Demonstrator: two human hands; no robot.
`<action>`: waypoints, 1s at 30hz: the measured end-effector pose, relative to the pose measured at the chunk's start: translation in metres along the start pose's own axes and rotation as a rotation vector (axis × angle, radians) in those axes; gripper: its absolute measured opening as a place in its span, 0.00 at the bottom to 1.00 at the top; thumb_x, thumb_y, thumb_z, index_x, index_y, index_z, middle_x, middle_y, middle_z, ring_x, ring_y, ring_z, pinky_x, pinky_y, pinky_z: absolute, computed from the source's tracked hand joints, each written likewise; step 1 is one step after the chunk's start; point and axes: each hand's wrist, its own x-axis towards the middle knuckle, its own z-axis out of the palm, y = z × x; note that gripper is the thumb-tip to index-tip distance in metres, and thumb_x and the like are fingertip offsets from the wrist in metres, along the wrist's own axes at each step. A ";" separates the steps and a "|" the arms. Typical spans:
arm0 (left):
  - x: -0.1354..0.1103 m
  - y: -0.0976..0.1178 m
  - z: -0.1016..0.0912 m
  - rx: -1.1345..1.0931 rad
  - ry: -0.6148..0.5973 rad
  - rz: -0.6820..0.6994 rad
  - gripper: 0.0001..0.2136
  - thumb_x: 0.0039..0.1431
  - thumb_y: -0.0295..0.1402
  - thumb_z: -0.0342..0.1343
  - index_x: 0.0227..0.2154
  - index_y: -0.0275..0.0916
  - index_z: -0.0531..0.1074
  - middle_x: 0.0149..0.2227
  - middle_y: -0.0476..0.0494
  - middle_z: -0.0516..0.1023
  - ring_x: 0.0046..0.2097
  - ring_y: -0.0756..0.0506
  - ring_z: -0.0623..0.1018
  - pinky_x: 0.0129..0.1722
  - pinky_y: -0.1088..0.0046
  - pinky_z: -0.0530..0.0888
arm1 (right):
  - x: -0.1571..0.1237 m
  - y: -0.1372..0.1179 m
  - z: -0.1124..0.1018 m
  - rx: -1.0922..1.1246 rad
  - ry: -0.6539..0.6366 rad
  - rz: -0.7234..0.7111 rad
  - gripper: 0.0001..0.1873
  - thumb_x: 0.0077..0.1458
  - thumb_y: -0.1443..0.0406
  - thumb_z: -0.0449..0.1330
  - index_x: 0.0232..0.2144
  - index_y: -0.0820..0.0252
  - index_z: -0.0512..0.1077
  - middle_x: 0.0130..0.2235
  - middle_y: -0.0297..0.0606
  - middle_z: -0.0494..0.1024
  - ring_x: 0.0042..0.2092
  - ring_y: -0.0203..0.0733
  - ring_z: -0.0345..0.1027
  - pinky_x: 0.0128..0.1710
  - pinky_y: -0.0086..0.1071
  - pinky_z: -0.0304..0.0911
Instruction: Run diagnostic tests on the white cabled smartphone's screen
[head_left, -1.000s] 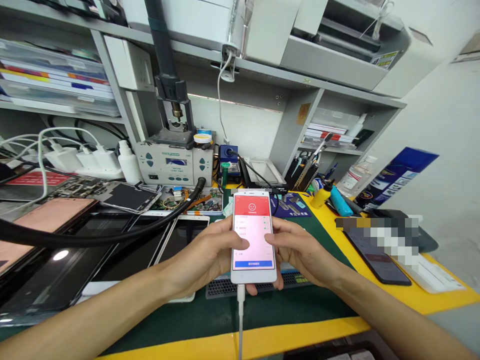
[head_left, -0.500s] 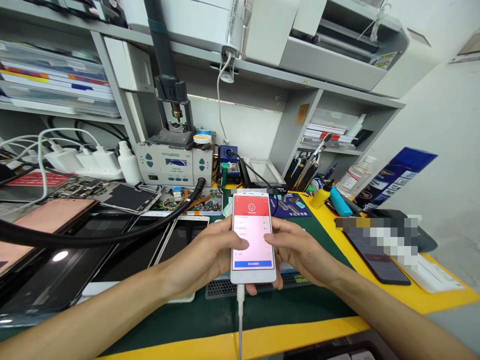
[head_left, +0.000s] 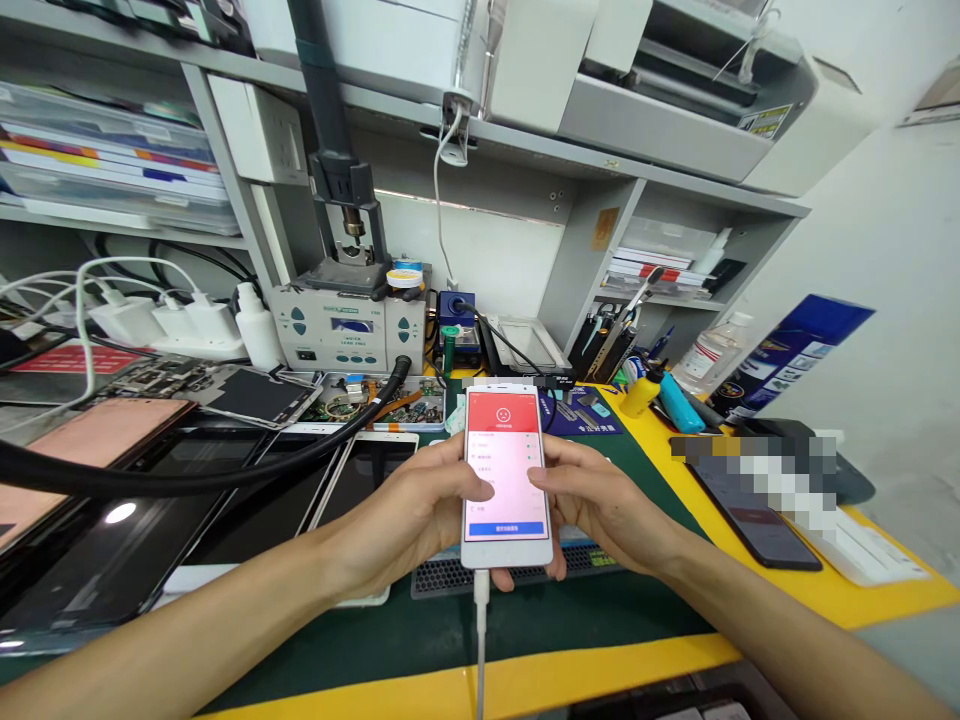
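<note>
I hold a white smartphone [head_left: 505,545] upright over the green work mat [head_left: 420,630], its lit screen showing a red header and a blue button. My left hand [head_left: 409,515] wraps the phone's left edge, thumb resting on the screen. My right hand [head_left: 600,505] grips the right edge, thumb on the glass too. A white cable [head_left: 480,640] hangs from the phone's bottom port toward me.
A hot-air station [head_left: 337,325] with a thick black hose [head_left: 187,480] stands behind. Phone screens and boards [head_left: 247,395] lie at left. Tools, bottles [head_left: 645,390] and a black phone [head_left: 757,520] sit on the yellow edge at right. Shelves and a printer [head_left: 675,90] are above.
Almost nothing differs; the left thumb has shifted slightly on the screen. Both hands and the phone stay in place.
</note>
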 end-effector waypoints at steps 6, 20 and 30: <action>0.000 0.000 -0.002 -0.003 -0.002 0.004 0.24 0.56 0.23 0.47 0.57 0.34 0.63 0.45 0.29 0.78 0.42 0.32 0.80 0.32 0.60 0.77 | 0.000 -0.001 0.001 0.026 -0.009 -0.006 0.23 0.61 0.60 0.54 0.56 0.64 0.64 0.27 0.41 0.77 0.20 0.39 0.70 0.16 0.29 0.66; 0.000 0.001 -0.002 0.023 -0.102 0.034 0.23 0.57 0.23 0.43 0.56 0.37 0.65 0.46 0.30 0.78 0.43 0.33 0.81 0.33 0.65 0.76 | -0.001 -0.002 -0.001 -0.007 -0.048 -0.017 0.23 0.63 0.60 0.52 0.58 0.63 0.62 0.27 0.40 0.77 0.21 0.38 0.70 0.18 0.28 0.67; -0.001 0.003 0.002 0.055 -0.092 0.014 0.22 0.58 0.25 0.44 0.56 0.37 0.65 0.46 0.29 0.78 0.43 0.31 0.80 0.33 0.64 0.75 | 0.000 -0.002 0.000 -0.008 -0.046 -0.025 0.22 0.63 0.60 0.52 0.58 0.61 0.63 0.25 0.38 0.77 0.21 0.38 0.70 0.18 0.28 0.67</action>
